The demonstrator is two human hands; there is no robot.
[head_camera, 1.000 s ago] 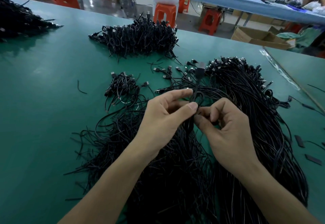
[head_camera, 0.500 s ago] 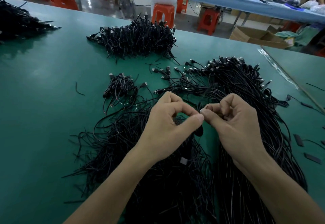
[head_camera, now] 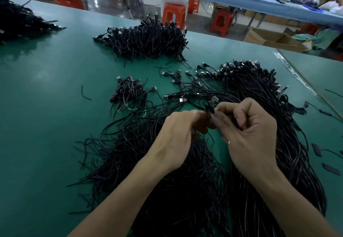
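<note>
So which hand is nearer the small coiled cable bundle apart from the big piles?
Left. The left hand is to the right of the small bundle and closer to the camera, not touching it; the right hand is farther right, past the left hand.

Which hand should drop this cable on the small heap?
Probably the left hand: the small coiled heap lies on its side; the right hand, gripping the folded cable, would cross over.
</note>
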